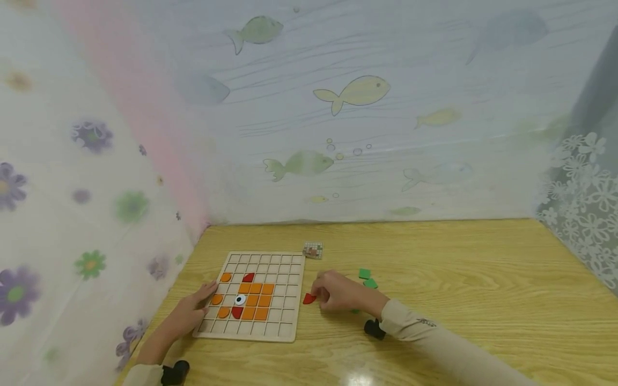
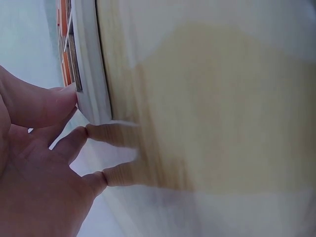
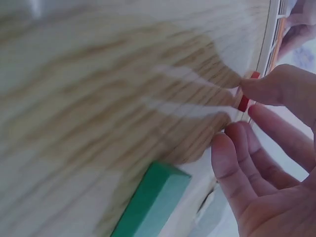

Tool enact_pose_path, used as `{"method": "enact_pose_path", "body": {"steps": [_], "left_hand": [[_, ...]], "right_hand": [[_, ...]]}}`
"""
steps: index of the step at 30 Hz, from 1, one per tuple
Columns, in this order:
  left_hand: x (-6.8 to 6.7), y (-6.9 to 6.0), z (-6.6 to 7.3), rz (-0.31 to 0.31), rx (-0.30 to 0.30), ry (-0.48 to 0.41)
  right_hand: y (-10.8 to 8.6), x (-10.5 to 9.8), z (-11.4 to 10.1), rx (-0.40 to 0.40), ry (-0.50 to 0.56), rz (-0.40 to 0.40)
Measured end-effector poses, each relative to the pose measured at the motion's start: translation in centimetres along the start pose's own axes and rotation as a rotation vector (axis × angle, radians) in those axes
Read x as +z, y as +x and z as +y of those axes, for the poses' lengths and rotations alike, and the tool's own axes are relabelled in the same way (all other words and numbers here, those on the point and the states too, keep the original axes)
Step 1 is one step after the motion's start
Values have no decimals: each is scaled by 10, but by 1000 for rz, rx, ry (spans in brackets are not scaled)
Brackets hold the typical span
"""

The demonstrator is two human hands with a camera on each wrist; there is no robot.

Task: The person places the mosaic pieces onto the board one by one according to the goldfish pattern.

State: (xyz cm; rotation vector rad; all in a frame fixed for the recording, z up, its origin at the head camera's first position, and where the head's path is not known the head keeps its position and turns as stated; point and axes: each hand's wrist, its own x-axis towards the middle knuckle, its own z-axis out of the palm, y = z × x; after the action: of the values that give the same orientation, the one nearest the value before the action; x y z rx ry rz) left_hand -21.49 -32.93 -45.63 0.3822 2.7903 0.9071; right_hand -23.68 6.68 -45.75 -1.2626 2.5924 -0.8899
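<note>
My right hand [image 1: 338, 292] pinches a red quarter-round tile [image 1: 308, 299] between thumb and index finger, just right of a wooden grid board [image 1: 286, 323]. In the right wrist view that red tile [image 3: 243, 103] shows between the fingertips, close to the tabletop. At the board's left edge rests my left hand [image 1: 190, 310]; its thumb touches the board's rim and other fingertips meet the table in the left wrist view. On the board lie a block of orange square tiles [image 1: 252, 301], orange round tiles [image 1: 224, 312], an eye tile [image 1: 240, 300] and two red quarter-round tiles [image 1: 248, 277].
Several green tiles [image 1: 364, 274] lie beyond and partly under my right hand. A small card with a grid picture [image 1: 313, 250] sits at the board's far right corner. Patterned curtains [image 1: 357, 177] stand behind the wooden table [image 1: 458, 279] and along its sides.
</note>
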Motion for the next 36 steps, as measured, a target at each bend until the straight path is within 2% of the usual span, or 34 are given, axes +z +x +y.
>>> {"method": "enact_pose_path", "body": {"steps": [8, 15, 26, 36], "left_hand": [[0, -1, 3, 4, 0, 6], [0, -1, 5, -1, -6, 3], [1, -2, 5, 8, -14, 10], [0, -2, 4, -5, -17, -11]], "right_hand": [[9, 1, -4, 82, 50, -24], [18, 5, -5, 27, 19, -48], [19, 7, -10, -13, -2, -40], [21, 8, -21, -55, 69, 6]]}}
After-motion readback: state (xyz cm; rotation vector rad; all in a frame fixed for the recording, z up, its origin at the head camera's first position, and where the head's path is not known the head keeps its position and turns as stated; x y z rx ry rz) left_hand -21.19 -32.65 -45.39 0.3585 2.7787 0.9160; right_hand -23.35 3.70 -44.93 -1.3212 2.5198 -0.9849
